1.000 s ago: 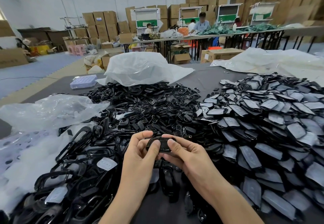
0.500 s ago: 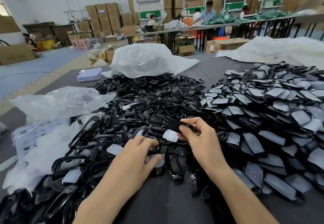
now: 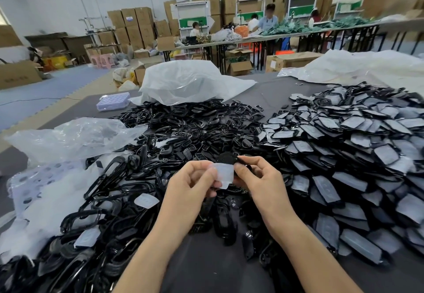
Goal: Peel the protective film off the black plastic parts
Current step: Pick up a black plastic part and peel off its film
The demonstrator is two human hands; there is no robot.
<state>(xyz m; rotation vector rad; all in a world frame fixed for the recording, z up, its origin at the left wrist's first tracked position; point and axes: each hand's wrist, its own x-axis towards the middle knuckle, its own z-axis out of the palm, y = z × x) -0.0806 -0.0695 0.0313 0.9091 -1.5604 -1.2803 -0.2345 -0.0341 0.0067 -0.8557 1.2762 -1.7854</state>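
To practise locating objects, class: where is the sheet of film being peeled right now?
In the head view, centre, the film hangs between the left hand, whose fingers pinch it, and the right hand holding the black part.

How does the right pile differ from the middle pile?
The right pile holds flat parts mostly covered with pale film; the middle pile holds mostly bare, glossy ring-like frames. The right pile lies overlapped; the middle pile is tangled. Both are black plastic.
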